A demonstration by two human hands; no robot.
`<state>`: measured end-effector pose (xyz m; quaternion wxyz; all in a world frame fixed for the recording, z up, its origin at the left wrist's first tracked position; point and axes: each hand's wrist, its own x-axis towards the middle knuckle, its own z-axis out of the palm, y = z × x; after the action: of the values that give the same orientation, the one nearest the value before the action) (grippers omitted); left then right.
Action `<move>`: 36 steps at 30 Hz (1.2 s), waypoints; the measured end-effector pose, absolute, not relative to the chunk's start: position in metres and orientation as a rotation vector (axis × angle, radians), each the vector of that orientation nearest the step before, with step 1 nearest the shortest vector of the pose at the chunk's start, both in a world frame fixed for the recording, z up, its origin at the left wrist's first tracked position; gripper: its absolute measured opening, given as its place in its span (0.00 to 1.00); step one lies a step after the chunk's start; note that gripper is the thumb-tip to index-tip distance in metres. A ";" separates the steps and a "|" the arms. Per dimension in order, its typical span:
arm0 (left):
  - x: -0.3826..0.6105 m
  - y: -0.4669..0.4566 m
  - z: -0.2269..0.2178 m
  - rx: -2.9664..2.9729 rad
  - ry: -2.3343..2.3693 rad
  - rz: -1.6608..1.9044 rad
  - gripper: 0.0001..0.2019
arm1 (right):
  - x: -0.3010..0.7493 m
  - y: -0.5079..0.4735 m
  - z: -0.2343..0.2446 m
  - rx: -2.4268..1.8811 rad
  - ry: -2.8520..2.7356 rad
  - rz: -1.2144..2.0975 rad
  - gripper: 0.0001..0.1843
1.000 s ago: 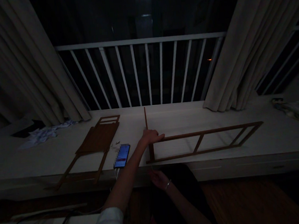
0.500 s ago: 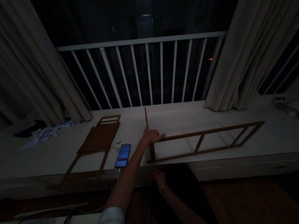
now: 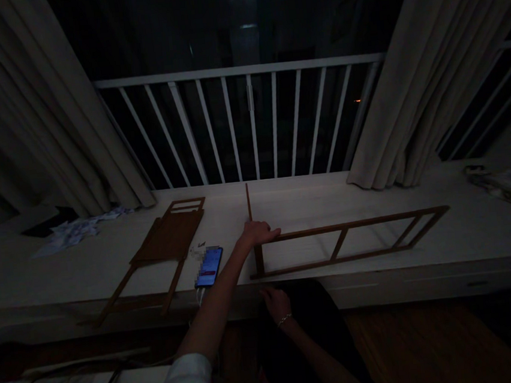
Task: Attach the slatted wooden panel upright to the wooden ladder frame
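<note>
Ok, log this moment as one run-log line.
left grip: closed on frame | right grip: in front of ledge, hold unclear | phone: lit, on ledge | panel: left of phone

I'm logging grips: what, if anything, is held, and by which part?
The left hand grips the wooden frame at its upper rail's left end. Whether the right hand holds anything cannot be told.

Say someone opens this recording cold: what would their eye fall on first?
Probably the phone, its blue screen glowing in the dim room, on the pale ledge left of centre. Next, the white railing standing out against the dark window beyond the ledge. Then the wooden frame on the ledge, stretching right from the left hand, which grips its upper left corner.
</note>
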<state>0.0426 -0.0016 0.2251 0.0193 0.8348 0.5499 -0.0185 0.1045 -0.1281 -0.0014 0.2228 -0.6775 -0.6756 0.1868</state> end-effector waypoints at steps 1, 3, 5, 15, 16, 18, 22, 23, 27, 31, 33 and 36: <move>0.043 -0.001 0.225 2.590 1.708 -0.059 0.32 | 0.105 -0.128 0.000 -1.873 -1.873 0.506 0.16; 0.042 -0.001 0.225 2.587 1.714 -0.060 0.32 | 0.106 -0.128 0.002 -1.881 -1.875 0.506 0.16; 0.042 -0.001 0.225 2.593 1.709 -0.053 0.32 | 0.106 -0.127 0.004 -1.892 -1.868 0.530 0.16; 0.044 -0.004 0.229 2.592 1.714 -0.081 0.30 | 0.110 -0.122 0.007 -1.764 -1.668 0.720 0.11; 0.044 -0.005 0.230 2.590 1.715 -0.084 0.30 | 0.110 -0.122 0.006 -1.750 -1.630 0.741 0.10; 0.044 -0.006 0.231 2.585 1.715 -0.090 0.30 | 0.109 -0.122 0.006 -1.725 -1.573 0.775 0.08; 0.045 -0.007 0.233 2.576 1.717 -0.097 0.31 | 0.107 -0.123 0.003 -1.682 -1.583 0.737 0.07; 0.044 -0.007 0.233 2.574 1.715 -0.104 0.31 | 0.106 -0.124 0.002 -1.672 -1.609 0.714 0.08; 0.044 -0.005 0.231 2.578 1.714 -0.104 0.31 | 0.104 -0.122 0.001 -1.585 -1.741 0.642 0.07; 0.043 -0.003 0.230 2.578 1.726 -0.097 0.32 | 0.103 -0.120 0.002 -1.439 -1.814 0.645 0.10; 0.043 -0.002 0.229 2.581 1.715 -0.093 0.32 | 0.103 -0.119 0.002 -1.377 -1.795 0.704 0.11; 0.044 -0.002 0.228 2.580 1.710 -0.086 0.32 | 0.105 -0.116 -0.001 -1.349 -1.700 0.798 0.12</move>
<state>0.0438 -0.0016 0.2277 0.0225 0.8330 0.5521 -0.0278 0.1046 -0.1164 -0.0011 0.4029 -0.5340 -0.6729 0.3157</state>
